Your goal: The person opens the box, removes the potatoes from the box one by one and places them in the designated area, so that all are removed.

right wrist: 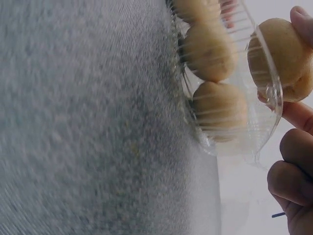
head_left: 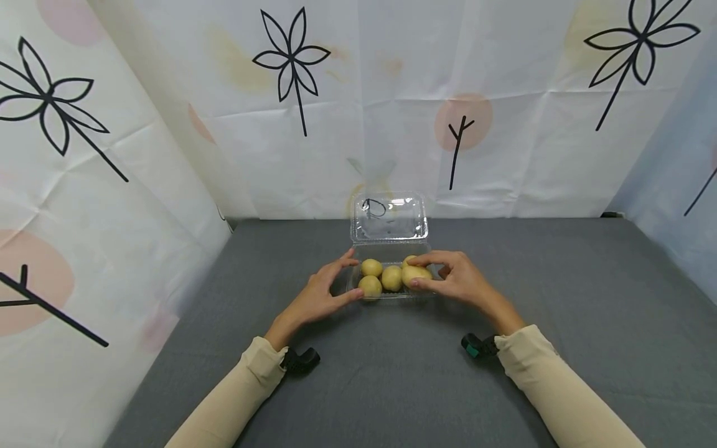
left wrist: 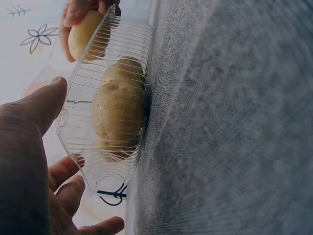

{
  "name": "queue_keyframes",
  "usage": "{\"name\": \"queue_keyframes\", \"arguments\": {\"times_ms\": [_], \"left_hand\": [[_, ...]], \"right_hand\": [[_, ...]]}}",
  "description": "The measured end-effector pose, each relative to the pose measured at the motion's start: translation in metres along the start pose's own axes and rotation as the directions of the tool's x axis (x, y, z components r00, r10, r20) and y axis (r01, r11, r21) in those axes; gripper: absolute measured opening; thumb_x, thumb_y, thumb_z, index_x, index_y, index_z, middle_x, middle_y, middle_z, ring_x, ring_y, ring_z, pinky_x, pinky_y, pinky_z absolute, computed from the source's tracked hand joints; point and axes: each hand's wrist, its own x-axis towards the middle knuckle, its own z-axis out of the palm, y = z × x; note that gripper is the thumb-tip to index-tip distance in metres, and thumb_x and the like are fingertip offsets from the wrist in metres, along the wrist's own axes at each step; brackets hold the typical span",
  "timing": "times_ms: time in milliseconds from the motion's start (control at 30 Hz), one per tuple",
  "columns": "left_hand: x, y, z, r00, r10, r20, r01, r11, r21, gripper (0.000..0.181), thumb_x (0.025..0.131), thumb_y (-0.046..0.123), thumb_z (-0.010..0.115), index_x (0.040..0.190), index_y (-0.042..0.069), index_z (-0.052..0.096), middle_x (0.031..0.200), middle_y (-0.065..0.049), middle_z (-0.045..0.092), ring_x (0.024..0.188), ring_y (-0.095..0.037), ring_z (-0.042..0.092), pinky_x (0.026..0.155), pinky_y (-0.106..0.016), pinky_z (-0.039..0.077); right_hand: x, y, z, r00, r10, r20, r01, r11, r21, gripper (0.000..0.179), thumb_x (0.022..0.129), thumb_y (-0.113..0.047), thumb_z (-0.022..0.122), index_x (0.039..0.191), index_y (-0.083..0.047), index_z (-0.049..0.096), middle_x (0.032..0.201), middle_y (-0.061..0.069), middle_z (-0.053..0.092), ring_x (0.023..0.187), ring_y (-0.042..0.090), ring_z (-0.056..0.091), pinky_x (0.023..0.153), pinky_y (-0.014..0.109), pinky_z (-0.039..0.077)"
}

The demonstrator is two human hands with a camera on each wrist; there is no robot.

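Observation:
A clear plastic clamshell box [head_left: 394, 296] stands on the table with its hinged lid [head_left: 399, 227] raised at the back. Several yellow-brown potatoes [head_left: 392, 279] lie inside, seen through the ribbed wall in the left wrist view. My right hand [head_left: 467, 281] pinches one potato [right wrist: 276, 56] between thumb and fingers at the box's right end, level with or just above the rim. At the opposite end my left hand [head_left: 318, 300] spreads its straight fingers around the corner, thumb by the front rim. Whether its fingertips touch the plastic is hard to tell.
A grey cloth [head_left: 370, 386] covers the table. Behind it hangs a white backdrop [head_left: 392, 74] printed with flowers, close behind the raised lid. Dark wrist camera mounts [head_left: 302, 361] stick out from both cuffs.

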Motion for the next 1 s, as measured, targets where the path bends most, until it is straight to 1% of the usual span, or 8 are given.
{"name": "queue_keyframes", "arguments": {"times_ms": [67, 133, 267, 367, 533, 767, 933, 1000], "left_hand": [[0.000, 0.000, 0.000, 1.000, 0.001, 0.000, -0.001, 1.000, 0.000, 0.065, 0.096, 0.049, 0.066, 0.153, 0.027, 0.044, 0.170, 0.013, 0.020, 0.155, -0.031, 0.027, 0.112, -0.080, 0.016], [0.000, 0.000, -0.001, 1.000, 0.004, -0.001, -0.004, 1.000, -0.005, 0.066, 0.096, 0.049, 0.066, 0.153, 0.026, 0.044, 0.171, 0.012, 0.020, 0.155, -0.031, 0.027, 0.112, -0.080, 0.016], [0.001, 0.000, -0.001, 1.000, 0.010, 0.001, -0.010, 1.000, -0.019, 0.066, 0.096, 0.049, 0.066, 0.153, 0.025, 0.044, 0.171, 0.010, 0.019, 0.155, -0.032, 0.026, 0.112, -0.081, 0.015], [0.001, 0.000, -0.001, 1.000, 0.007, 0.002, -0.007, 1.000, -0.022, 0.065, 0.097, 0.049, 0.066, 0.153, 0.025, 0.044, 0.172, 0.009, 0.018, 0.156, -0.031, 0.025, 0.112, -0.080, 0.015], [-0.001, 0.000, -0.001, 1.000, -0.003, 0.007, 0.004, 1.000, -0.031, 0.065, 0.097, 0.048, 0.066, 0.154, 0.025, 0.044, 0.172, 0.010, 0.018, 0.156, -0.031, 0.024, 0.113, -0.080, 0.014], [-0.002, 0.000, 0.001, 1.000, -0.009, 0.011, 0.009, 1.000, -0.026, 0.064, 0.097, 0.047, 0.065, 0.154, 0.026, 0.043, 0.172, 0.010, 0.017, 0.156, -0.031, 0.025, 0.113, -0.079, 0.015], [-0.002, 0.001, 0.000, 1.000, -0.001, 0.006, 0.002, 1.000, -0.020, 0.063, 0.098, 0.047, 0.065, 0.153, 0.027, 0.043, 0.171, 0.011, 0.017, 0.156, -0.031, 0.025, 0.112, -0.079, 0.016], [-0.002, 0.001, 0.000, 1.000, -0.004, 0.007, 0.004, 1.000, -0.022, 0.063, 0.098, 0.047, 0.065, 0.154, 0.027, 0.043, 0.171, 0.012, 0.017, 0.156, -0.030, 0.025, 0.113, -0.079, 0.015]], "right_hand": [[0.000, -0.002, 0.001, 1.000, -0.024, -0.017, 0.025, 0.999, 0.028, 0.033, 0.083, -0.008, 0.085, 0.114, -0.008, 0.078, 0.108, 0.012, 0.078, 0.053, 0.005, 0.036, 0.047, 0.018, 0.031], [0.000, -0.004, 0.003, 0.998, -0.049, -0.033, 0.050, 0.998, 0.043, 0.033, 0.082, -0.005, 0.085, 0.114, -0.007, 0.078, 0.107, 0.012, 0.078, 0.052, 0.003, 0.032, 0.046, 0.019, 0.030], [-0.001, -0.009, 0.007, 0.992, -0.114, -0.058, 0.117, 0.991, 0.066, 0.034, 0.080, -0.001, 0.085, 0.112, -0.006, 0.078, 0.107, 0.013, 0.078, 0.053, 0.003, 0.031, 0.045, 0.020, 0.030], [-0.001, -0.013, 0.010, 0.984, -0.168, -0.065, 0.172, 0.983, 0.070, 0.034, 0.078, 0.000, 0.086, 0.111, -0.004, 0.077, 0.106, 0.014, 0.077, 0.050, 0.000, 0.027, 0.044, 0.021, 0.028], [-0.002, -0.020, 0.018, 0.974, -0.222, -0.042, 0.225, 0.972, 0.065, 0.037, 0.079, -0.002, 0.086, 0.115, -0.004, 0.076, 0.104, 0.011, 0.076, 0.051, 0.000, 0.028, 0.045, 0.020, 0.029], [-0.004, -0.024, 0.031, 0.959, -0.285, -0.003, 0.284, 0.955, 0.083, 0.041, 0.078, 0.000, 0.085, 0.118, -0.002, 0.075, 0.101, 0.009, 0.075, 0.052, 0.007, 0.036, 0.047, 0.019, 0.035], [-0.004, -0.028, 0.037, 0.948, -0.318, 0.025, 0.315, 0.945, 0.088, 0.041, 0.078, -0.002, 0.086, 0.118, -0.001, 0.074, 0.098, 0.009, 0.075, 0.050, 0.004, 0.036, 0.046, 0.018, 0.034], [-0.005, -0.028, 0.039, 0.949, -0.313, 0.043, 0.308, 0.946, 0.101, 0.040, 0.079, -0.003, 0.085, 0.118, -0.003, 0.074, 0.095, 0.007, 0.074, 0.051, 0.002, 0.036, 0.046, 0.018, 0.034]]}}
